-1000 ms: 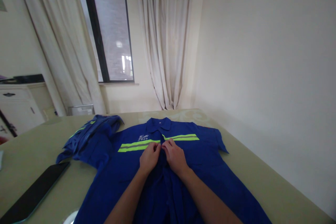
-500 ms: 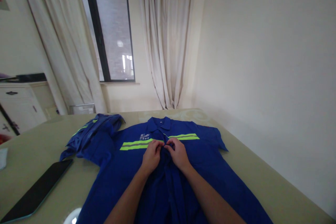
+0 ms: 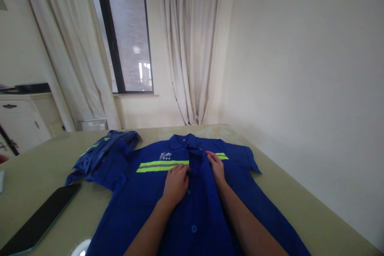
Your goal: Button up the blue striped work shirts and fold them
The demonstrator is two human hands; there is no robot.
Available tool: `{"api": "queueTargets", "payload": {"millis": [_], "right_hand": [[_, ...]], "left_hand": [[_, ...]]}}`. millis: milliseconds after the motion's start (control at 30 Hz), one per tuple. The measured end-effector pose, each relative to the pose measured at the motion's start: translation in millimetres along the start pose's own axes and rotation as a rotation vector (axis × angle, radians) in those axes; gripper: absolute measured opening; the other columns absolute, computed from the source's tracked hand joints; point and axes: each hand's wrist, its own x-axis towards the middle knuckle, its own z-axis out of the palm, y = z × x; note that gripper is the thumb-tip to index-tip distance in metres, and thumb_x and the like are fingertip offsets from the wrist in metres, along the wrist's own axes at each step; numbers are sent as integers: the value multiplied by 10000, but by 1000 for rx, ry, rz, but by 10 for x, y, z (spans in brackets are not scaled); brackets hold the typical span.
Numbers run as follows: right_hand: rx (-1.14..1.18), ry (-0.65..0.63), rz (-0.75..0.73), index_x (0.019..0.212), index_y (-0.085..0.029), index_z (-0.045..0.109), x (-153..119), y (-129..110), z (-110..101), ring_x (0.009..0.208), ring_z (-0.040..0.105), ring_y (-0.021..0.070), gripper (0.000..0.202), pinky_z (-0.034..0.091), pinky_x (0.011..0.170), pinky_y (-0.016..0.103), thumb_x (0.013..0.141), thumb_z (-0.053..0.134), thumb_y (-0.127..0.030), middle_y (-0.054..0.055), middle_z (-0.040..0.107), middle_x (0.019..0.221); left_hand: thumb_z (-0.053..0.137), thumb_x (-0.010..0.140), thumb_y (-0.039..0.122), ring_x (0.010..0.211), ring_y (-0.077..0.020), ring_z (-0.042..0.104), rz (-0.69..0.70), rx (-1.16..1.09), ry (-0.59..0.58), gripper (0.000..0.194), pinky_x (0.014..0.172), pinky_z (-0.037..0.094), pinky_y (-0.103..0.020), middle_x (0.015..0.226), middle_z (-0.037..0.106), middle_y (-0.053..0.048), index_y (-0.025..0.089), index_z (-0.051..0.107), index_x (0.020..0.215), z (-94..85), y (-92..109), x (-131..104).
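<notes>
currently, fingers of the left hand (image 3: 177,183) are half curled, resting on the near-side edge of the front opening at the reflective band (image 3: 162,166); pinch not confirmed. right hand (image 3: 216,168): fingers loosely extended along the turned-back flap (image 3: 208,196), thumb hidden, so cannot tell how firmly it grips. change: half a second ago both hands met at the front; now they are apart and the flap is swung rightward, exposing a button (image 3: 194,229). judged meaning: the chest closure is parted there. blue shirt (image 3: 147,188) lies spread on the tabletop (image 3: 291,192) directly before the wearer; collar (image 3: 192,141) points away toward the window wall, long axis running from it back toward the wearer, lower end out of frame. bunched second garment (image 3: 105,164) overlaps or abuts its left side; dark slab (image 3: 42,220) beyond, nearer left.
</notes>
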Motion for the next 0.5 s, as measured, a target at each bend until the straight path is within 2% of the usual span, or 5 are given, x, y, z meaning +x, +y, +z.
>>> {"api": "queueTargets", "payload": {"millis": [133, 233, 367, 433, 500], "right_hand": [[-43, -109, -59, 998, -206, 765, -130, -94, 130, 873, 689, 244, 331, 542, 813, 358, 854, 534, -395, 63, 763, 922], [-115, -205, -140, 996, -236, 776, -256, -173, 244, 1017, 665, 243, 262, 483, 977, 370, 817, 601, -311, 53, 749, 1025], [-451, -302, -220, 1218, -239, 708, -354, -271, 300, 1121, 638, 220, 344, 449, 1032, 342, 930, 523, -270, 83, 682, 1193], [-608, -317, -198, 1248, -216, 686, -376, -317, 292, 1136, 637, 205, 347, 453, 1019, 307, 978, 473, -261, 92, 679, 1215], [-696, -324, -167, 1216, -210, 697, -401, -361, 281, 1121, 646, 198, 322, 459, 993, 283, 1000, 465, -267, 85, 696, 1189]], "left_hand": [[448, 902, 98, 1078, -228, 623, -27, 34, 21, 276, 931, 428, -359, 1080, 713, -45, 241, 656, 1014, 10, -17, 12], [407, 956, 170, 1146, -233, 619, -19, 56, 19, 304, 994, 436, -379, 1200, 707, -73, 224, 637, 1147, 36, -23, -6], [426, 970, 281, 1430, -270, 444, 17, 95, -16, 458, 1210, 275, -470, 1519, 539, -116, 182, 542, 1402, 99, -19, -33], [432, 972, 339, 1483, -270, 381, 36, 108, -40, 518, 1250, 205, -491, 1577, 473, -110, 179, 507, 1459, 124, -12, -43], [418, 977, 376, 1479, -274, 392, 45, 115, -55, 542, 1252, 211, -498, 1585, 460, -112, 179, 502, 1475, 131, 0, -59]]}}
